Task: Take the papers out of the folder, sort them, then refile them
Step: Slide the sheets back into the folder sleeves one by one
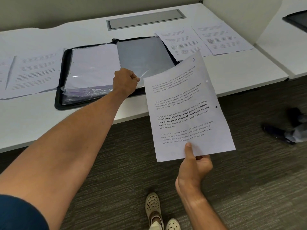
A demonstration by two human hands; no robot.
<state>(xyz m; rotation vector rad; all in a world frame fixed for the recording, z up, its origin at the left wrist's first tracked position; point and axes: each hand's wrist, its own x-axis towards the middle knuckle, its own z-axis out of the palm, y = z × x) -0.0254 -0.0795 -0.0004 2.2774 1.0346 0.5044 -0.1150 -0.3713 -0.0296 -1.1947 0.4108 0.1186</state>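
Note:
A black zip folder (65,67) lies open on the white desk (232,70), with clear plastic sleeves (93,67) stacked in its left half and a grey right half. My left hand (125,82) reaches over the folder's front middle and pinches the edge of a clear sleeve (146,73) on the right half. My right hand (194,165) holds a printed sheet marked "6" (184,105) by its bottom edge, upright over the desk's front edge. Loose printed sheets lie left of the folder (36,70) and at the back right (181,41).
A grey cable hatch (146,19) is set in the desk behind the folder. A second desk with a dark object (297,20) stands at the right. Carpet, my own shoes (152,208) and another person's dark shoes (279,130) lie below.

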